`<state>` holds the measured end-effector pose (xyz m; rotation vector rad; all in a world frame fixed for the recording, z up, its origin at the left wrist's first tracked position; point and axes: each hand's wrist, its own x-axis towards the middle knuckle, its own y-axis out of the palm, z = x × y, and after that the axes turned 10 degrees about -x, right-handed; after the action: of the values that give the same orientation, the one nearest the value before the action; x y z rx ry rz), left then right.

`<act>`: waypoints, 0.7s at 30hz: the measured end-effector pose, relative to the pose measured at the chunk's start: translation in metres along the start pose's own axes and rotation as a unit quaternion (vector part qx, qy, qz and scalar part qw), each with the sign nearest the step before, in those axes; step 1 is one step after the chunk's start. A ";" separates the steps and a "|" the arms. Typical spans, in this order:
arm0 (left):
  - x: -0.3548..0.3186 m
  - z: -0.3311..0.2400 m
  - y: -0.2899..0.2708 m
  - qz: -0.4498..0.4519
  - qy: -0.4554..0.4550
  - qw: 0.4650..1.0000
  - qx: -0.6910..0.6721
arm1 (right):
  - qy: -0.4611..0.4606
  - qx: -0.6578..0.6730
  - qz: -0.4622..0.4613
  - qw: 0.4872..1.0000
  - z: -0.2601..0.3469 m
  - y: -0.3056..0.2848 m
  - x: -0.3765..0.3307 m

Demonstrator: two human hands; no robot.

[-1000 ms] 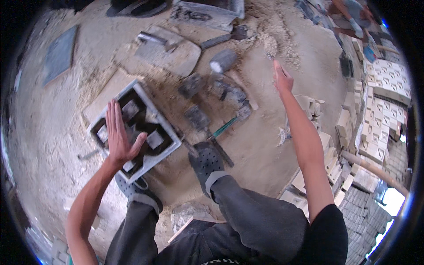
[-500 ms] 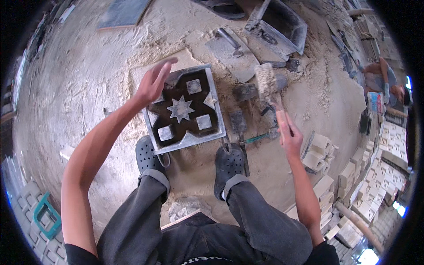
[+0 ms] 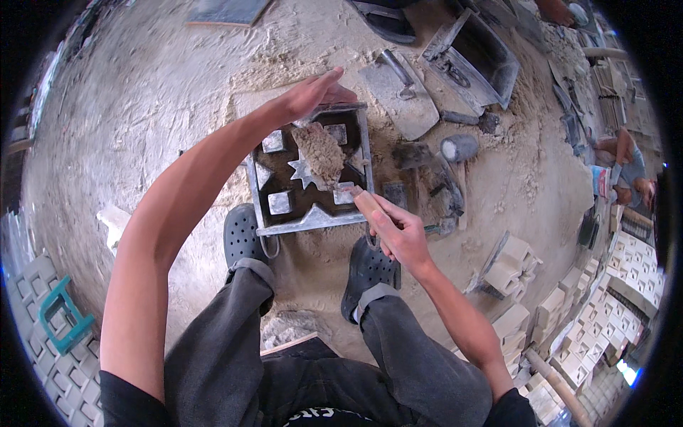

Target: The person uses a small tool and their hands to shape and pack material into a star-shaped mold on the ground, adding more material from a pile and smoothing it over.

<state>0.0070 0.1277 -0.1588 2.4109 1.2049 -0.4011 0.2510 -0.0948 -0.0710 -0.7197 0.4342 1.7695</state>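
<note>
Two bare hands work over a square metal mould lying flat on the sandy floor, just ahead of the person's dark clogs. Mould holds a dark star-and-cross divider w/ small pale squares in the corners. Right hand, at approx 4 o'clock of the mould, has its fingers wrapped tight round the wooden handle of a trowel; the blade reaches in over the mould centre, loaded w/ a heap of brownish mortar. Left hand sits at 12 o'clock of the mould, over its far rim, fingers stretched out flat and loosely together, holding nothing; can't tell if palm touches the rim. Grey round-ended tool lies at 3 o'clock of the mould, w/ clumps of dark wet mix between them. Flat grey slab w/ a second trowel on it at 1 o'clock; open metal tray beyond that. Stacks of pale patterned blocks at 4 o'clock, well apart. Teal frame at 8 o'clock, on grey tiles. Another person's arm shows at far 3 o'clock.
</note>
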 end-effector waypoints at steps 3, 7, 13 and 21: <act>-0.003 -0.005 0.006 -0.003 -0.004 1.000 0.007 | 0.013 0.021 0.001 1.000 0.005 -0.005 0.000; -0.006 -0.006 0.008 0.008 0.010 1.000 0.014 | 0.029 0.064 0.006 0.997 0.007 -0.011 0.002; -0.009 -0.006 0.009 0.012 0.028 0.999 0.009 | 0.060 0.131 0.024 0.989 0.003 -0.017 0.002; -0.041 -0.001 0.013 0.011 0.102 0.974 0.202 | 0.037 0.016 0.019 0.999 0.005 -0.018 -0.014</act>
<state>-0.0068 0.0926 -0.1372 2.8702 1.2816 -0.4356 0.2696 -0.0959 -0.0571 -0.7612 0.5276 1.7711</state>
